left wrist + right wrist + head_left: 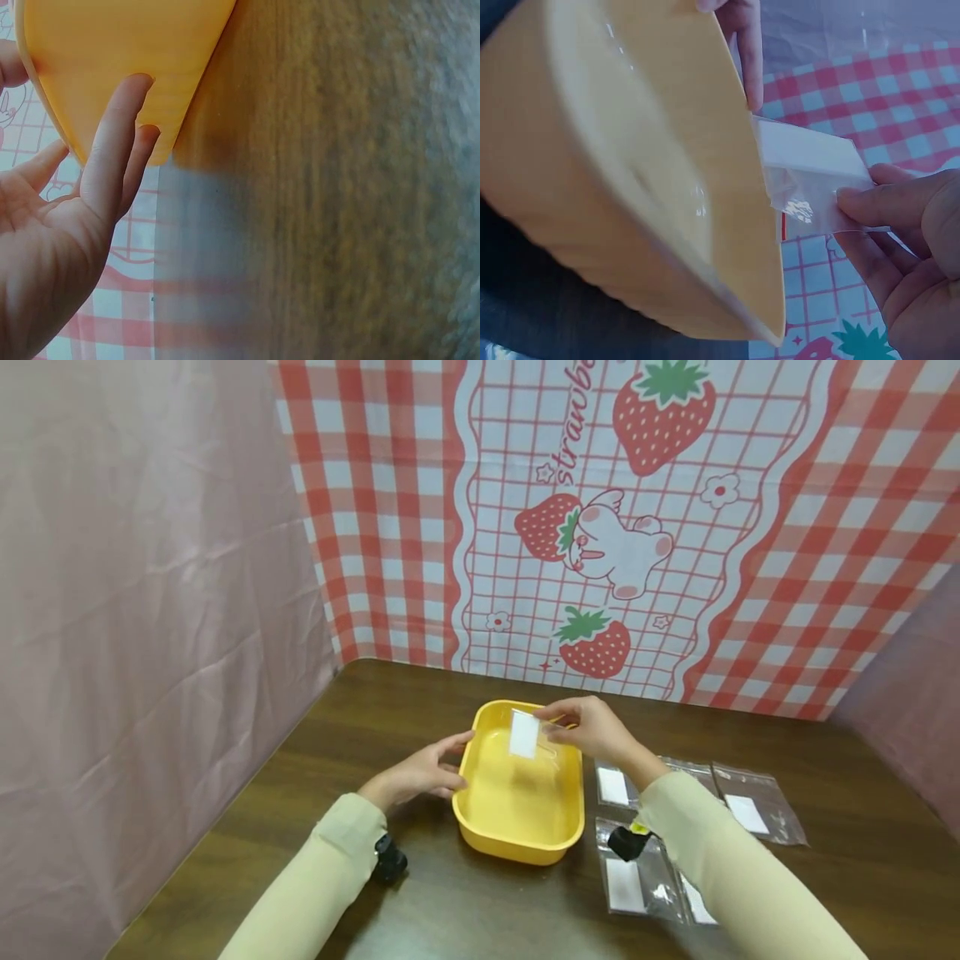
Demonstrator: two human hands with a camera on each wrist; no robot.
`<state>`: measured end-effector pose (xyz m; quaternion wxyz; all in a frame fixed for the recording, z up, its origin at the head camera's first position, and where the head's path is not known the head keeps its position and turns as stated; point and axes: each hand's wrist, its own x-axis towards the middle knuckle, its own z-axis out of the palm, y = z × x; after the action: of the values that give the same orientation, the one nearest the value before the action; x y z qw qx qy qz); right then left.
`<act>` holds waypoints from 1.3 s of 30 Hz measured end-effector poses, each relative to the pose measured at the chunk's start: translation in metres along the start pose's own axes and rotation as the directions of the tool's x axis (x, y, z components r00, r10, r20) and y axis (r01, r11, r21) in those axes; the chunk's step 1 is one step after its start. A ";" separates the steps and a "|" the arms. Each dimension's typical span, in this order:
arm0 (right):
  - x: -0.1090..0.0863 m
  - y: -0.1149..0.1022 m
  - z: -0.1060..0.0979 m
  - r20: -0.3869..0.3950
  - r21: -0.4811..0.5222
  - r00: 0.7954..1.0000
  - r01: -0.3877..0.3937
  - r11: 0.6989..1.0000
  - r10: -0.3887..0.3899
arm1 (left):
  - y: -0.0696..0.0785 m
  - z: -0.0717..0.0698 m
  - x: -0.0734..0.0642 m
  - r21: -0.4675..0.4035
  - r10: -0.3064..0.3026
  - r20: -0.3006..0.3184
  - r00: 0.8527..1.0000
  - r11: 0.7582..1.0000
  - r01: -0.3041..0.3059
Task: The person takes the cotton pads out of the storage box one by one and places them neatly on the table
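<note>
A yellow plastic basin (517, 847) stands on the wooden table. My left hand (420, 772) is at its left side; in the left wrist view straight fingers (112, 154) rest against the outer wall. Over the basin's far right part, my right hand (596, 731) pinches a small clear plastic bag with a white panel (523, 734). In the right wrist view the thumb and fingers grip one edge of this bag (814, 161), whose other end reaches to the basin's rim. Whether the bag holds anything else is not clear.
Right of the basin lie several similar clear bags (746, 814) with white panels, some partly under my right forearm. A strawberry-patterned cloth (420, 568) hangs behind the table, and a pink curtain (165, 610) borders the left side.
</note>
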<state>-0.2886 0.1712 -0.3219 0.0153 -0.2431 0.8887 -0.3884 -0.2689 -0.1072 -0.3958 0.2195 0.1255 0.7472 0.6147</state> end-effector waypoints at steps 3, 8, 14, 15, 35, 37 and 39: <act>-0.009 0.000 -0.002 -0.010 0.010 1.000 0.004 1.000 -0.003 | -0.001 -0.001 0.000 -0.014 0.012 0.012 1.000 1.000 -0.012; -0.024 0.000 -0.007 -0.046 0.017 0.998 0.036 0.999 -0.036 | -0.001 -0.001 -0.001 -0.023 0.025 0.027 0.999 0.999 -0.024; -0.047 -0.002 -0.014 -0.079 -0.019 0.995 0.065 0.998 -0.066 | -0.001 -0.001 -0.002 -0.034 0.028 0.031 0.999 0.999 -0.027; -0.051 -0.002 -0.015 -0.086 -0.027 0.994 0.069 0.997 -0.071 | -0.001 -0.001 -0.002 -0.036 0.029 0.032 0.999 0.999 -0.027; -0.159 0.033 -0.036 -0.294 -0.130 0.950 0.073 0.989 -0.109 | -0.002 -0.001 0.000 -0.015 0.034 0.042 0.999 0.999 -0.034; -0.174 0.039 -0.039 -0.325 -0.163 0.940 0.054 0.985 -0.105 | -0.002 -0.002 -0.001 -0.014 0.033 0.044 0.998 0.999 -0.032; -0.189 0.044 -0.042 -0.347 -0.179 0.935 0.005 0.984 -0.068 | -0.002 -0.002 -0.001 -0.007 0.031 0.041 0.999 1.000 -0.030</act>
<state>-0.1501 0.3096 -0.3539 -0.1727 -0.1865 0.9031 -0.3462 -0.2688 -0.1099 -0.3969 0.2258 0.1487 0.7385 0.6177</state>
